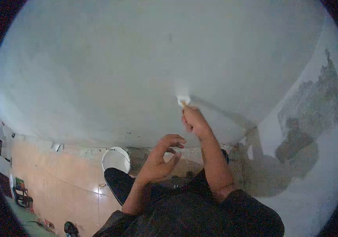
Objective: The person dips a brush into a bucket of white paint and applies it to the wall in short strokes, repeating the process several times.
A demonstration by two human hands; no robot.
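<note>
My right hand [193, 118] is wrapped round the handle of a small tool with a pale, wide head [183, 99]; whether it is a brush or a scraper is hard to tell. The tool's head rests against the light grey wall [109, 71] in front of me. Lower and to the left, my left hand [165, 158] hangs in the air, fingers curved and apart, with nothing in it. A white bucket [116, 159] stands on the floor at the foot of the wall, left of my left hand.
Tan tiled floor [66, 173] lies at the lower left, with a dark chair-like object [22, 193] and a dark item [71, 228] on it. A side wall with rough grey patches [315, 106] rises on the right. My knee [118, 183] is beside the bucket.
</note>
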